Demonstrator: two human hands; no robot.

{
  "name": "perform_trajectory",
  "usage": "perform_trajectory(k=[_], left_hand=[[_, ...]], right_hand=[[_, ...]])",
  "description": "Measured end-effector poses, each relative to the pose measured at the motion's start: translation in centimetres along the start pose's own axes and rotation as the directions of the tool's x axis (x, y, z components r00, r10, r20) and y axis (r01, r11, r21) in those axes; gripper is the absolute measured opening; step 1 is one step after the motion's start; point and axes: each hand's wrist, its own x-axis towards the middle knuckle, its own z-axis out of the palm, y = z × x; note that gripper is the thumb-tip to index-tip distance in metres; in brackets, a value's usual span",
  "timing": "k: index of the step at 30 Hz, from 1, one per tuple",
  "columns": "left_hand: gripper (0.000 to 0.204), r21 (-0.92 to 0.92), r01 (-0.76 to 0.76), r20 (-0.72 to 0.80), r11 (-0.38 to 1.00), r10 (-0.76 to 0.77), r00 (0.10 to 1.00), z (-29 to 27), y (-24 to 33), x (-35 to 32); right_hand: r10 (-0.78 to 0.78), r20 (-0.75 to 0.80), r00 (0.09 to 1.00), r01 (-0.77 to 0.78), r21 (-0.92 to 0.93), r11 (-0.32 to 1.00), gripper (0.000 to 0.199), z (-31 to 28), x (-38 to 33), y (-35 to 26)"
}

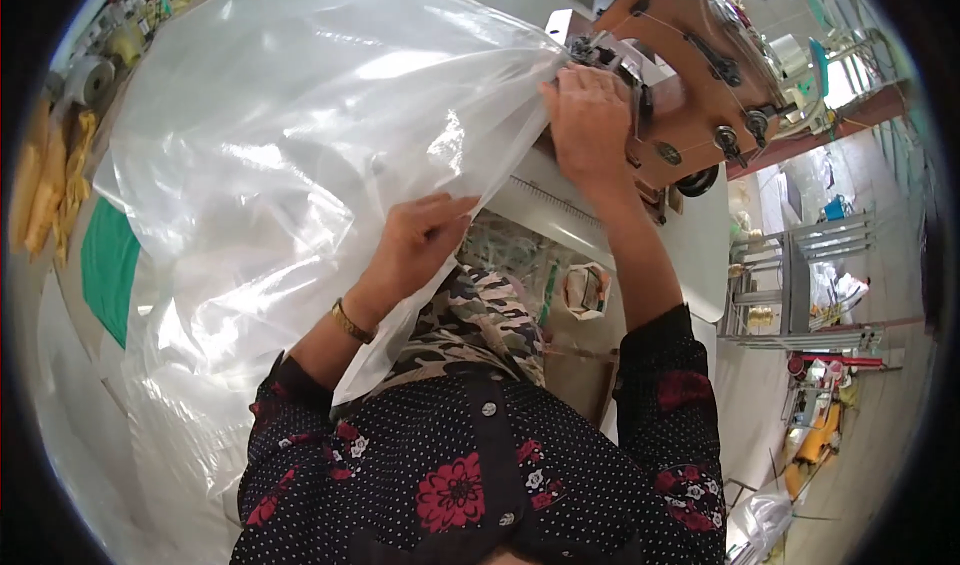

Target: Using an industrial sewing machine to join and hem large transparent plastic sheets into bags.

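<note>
A large clear plastic sheet [270,115] spreads over the left side in shiny folds. It narrows toward the needle area of a brown sewing machine [680,85] at the upper right. My left hand [420,240] is closed, pinching the sheet's near edge between thumb and fingers. Beside the needle, my right hand [590,120] grips the sheet where it gathers to a point; its fingertips are partly hidden against the machine. Between my two hands the sheet's edge runs taut. Part of the sheet hangs down beside my lap.
A pale sewing table [690,255] lies under the machine, with a ruler strip along its front edge. Green cloth [110,270] and yellow bundles [45,185] sit at the far left. A metal rack [800,275] stands at the right. An open bag [586,291] is below the table.
</note>
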Motion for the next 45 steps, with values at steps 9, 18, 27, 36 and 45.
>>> perform_trajectory(k=[9, 18, 27, 36, 45], left_hand=[[0.035, 0.533, -0.226, 0.162, 0.815, 0.163, 0.973, 1.4, 0.9, 0.4], [0.031, 0.519, -0.205, 0.16, 0.83, 0.142, 0.977, 1.8, 1.4, 0.6], [0.035, 0.662, -0.231, 0.181, 0.713, 0.148, 0.972, 1.8, 2.0, -0.2], [0.027, 0.825, -0.265, 0.232, 0.499, 0.127, 0.964, 3.9, 5.0, 0.2], [0.027, 0.749, -0.261, 0.189, 0.61, 0.18, 0.965, 4.7, 5.8, -0.1]], right_hand=[[0.06, 0.082, 0.995, -0.072, 0.151, 0.986, 0.03, -3.8, 2.5, 1.2], [-0.022, -0.414, 0.91, -0.004, -0.063, 0.998, 0.048, -6.2, 11.2, 6.6], [0.339, -0.278, 0.899, -0.272, 0.252, 0.929, 0.029, -10.5, 12.8, 1.5], [0.485, 0.235, 0.842, -0.501, 0.675, 0.542, 0.035, 1.0, -3.9, -1.8], [0.479, 0.586, 0.654, -0.431, 0.809, -0.401, 0.03, 2.4, -4.0, -3.2]])
